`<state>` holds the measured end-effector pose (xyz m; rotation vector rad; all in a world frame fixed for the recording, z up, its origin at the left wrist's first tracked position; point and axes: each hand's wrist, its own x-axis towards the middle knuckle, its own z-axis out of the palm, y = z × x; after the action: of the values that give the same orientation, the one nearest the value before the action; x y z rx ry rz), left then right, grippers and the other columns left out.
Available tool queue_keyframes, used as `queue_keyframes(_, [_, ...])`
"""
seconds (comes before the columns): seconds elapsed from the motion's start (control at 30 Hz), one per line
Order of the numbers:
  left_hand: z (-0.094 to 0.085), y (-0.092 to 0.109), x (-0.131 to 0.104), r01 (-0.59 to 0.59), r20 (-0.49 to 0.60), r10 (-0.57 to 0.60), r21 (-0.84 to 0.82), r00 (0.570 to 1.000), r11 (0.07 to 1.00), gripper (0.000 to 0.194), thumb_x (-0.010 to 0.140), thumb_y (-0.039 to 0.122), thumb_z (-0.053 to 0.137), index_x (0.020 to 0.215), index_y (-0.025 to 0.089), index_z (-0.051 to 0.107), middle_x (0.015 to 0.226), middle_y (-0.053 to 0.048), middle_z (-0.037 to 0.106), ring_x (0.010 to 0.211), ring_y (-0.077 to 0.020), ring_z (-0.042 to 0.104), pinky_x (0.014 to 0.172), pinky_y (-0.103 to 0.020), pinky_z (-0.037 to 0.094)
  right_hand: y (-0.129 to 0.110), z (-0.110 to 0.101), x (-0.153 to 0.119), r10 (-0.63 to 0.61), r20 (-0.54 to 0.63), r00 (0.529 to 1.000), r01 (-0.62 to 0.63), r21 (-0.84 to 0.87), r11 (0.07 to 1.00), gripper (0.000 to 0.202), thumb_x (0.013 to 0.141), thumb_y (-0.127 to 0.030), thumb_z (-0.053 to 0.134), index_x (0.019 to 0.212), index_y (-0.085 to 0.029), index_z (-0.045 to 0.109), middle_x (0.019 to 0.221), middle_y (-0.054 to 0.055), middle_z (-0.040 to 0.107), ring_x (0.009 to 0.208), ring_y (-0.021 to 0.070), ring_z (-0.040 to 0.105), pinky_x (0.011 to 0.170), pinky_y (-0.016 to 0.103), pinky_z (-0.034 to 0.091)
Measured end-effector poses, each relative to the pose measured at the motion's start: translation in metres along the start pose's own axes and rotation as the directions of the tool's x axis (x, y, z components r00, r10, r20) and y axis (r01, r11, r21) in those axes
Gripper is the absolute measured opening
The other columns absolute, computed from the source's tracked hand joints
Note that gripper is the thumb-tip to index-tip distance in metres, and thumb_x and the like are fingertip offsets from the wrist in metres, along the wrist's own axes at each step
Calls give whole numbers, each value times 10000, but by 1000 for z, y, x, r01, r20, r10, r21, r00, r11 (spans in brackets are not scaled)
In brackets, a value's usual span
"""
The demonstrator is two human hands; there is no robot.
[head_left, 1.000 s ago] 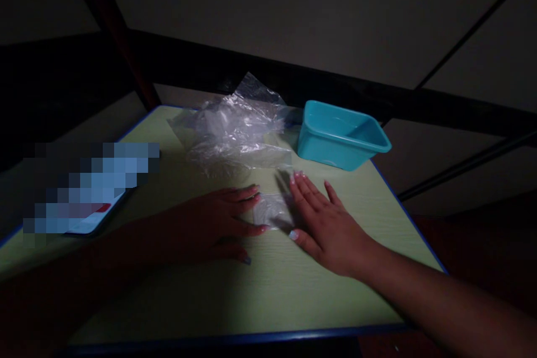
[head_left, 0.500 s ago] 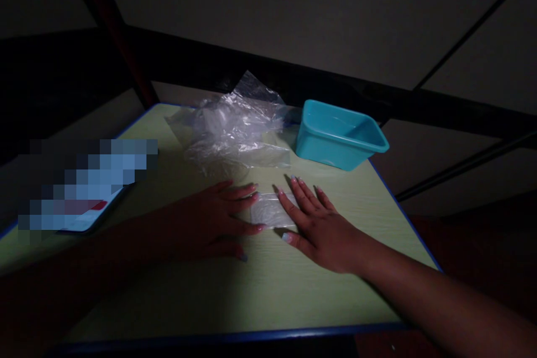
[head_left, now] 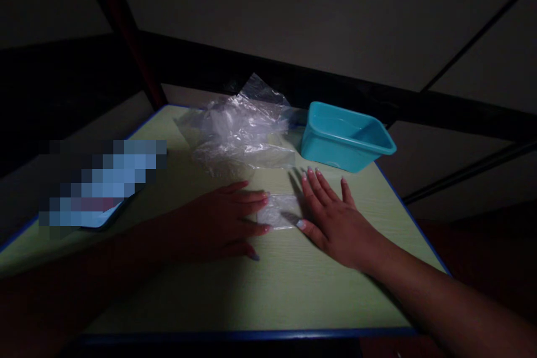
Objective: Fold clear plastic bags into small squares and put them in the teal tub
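Observation:
A small clear plastic bag [head_left: 281, 212], flattened into a rectangle, lies on the pale green table [head_left: 268, 291] between my hands. My left hand [head_left: 226, 218] is open with fingers spread, its fingertips resting on the left edge of the bag. Over the right end of the bag is my right hand [head_left: 338, 224], open, fingers stretched out and thumb near the bag's lower right; whether its palm touches the bag I cannot tell. Beyond them sits a loose, crumpled pile of clear plastic bags [head_left: 243, 128].
A turquoise plastic basket [head_left: 335, 145] stands at the back right corner of the table. On the left lies a device with a lit, blurred-out screen [head_left: 104, 190]. Blue edging [head_left: 251, 337] runs round the table, and a dark wall rises behind it.
My right hand has slid right and its fingers have come off the middle of the bag, showing more of it. My left hand keeps its place at the left edge. The view has shifted slightly.

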<state>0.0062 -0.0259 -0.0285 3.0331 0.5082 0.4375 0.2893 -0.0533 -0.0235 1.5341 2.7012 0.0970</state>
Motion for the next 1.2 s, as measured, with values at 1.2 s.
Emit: queue_keyframes(1.2, [1, -4, -1, -18, 64, 24, -100, 998, 995, 448, 972, 517, 440, 1321, 279, 588, 1407, -177, 536, 1331, -326, 479, 1091, -505, 339, -16, -12, -19, -72, 56, 996, 77, -76, 994, 947, 905, -716, 291, 1418, 71, 406, 1437, 347, 385, 1381, 416, 348, 1131, 566, 264])
